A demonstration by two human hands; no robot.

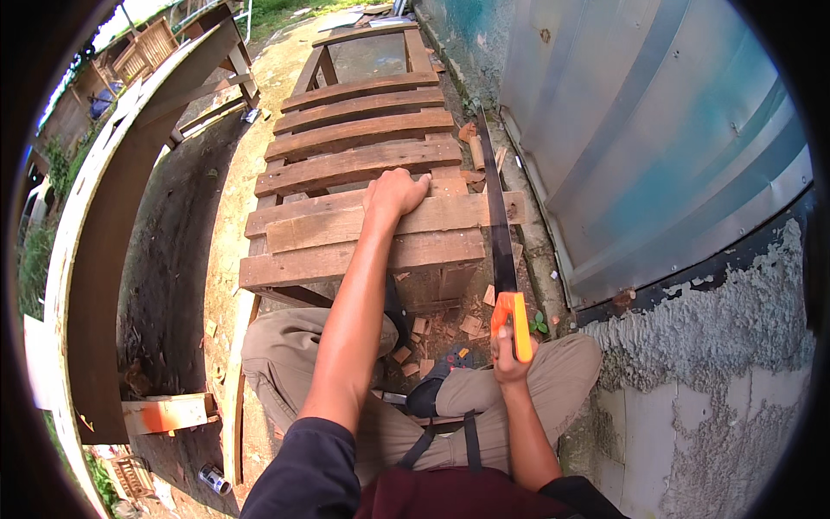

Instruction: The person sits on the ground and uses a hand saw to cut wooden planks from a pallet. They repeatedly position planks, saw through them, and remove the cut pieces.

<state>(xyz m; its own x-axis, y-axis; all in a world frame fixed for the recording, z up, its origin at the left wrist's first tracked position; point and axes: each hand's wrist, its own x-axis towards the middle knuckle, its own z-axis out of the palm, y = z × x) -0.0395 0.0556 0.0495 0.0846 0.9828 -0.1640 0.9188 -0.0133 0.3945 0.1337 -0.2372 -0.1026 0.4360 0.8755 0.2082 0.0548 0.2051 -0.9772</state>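
Observation:
My right hand (510,359) grips the orange and yellow handle of a handsaw (501,242). Its long dark blade points away from me and crosses the plank (316,229) near its right end, where a short piece sticks out past the blade. That loose-looking plank lies across a slatted wooden frame (359,160), on top of the nearest slats. My left hand (395,192) bears down on the plank's top, its fingers curled over the far edge. Whether the teeth have cut into the wood is too small to tell.
Wood offcuts (471,324) and sawdust litter the ground under the frame. A corrugated metal sheet (640,156) and a rough wall (700,337) stand close on the right. To the left rises a large wooden board (95,285); a can (214,479) lies near it.

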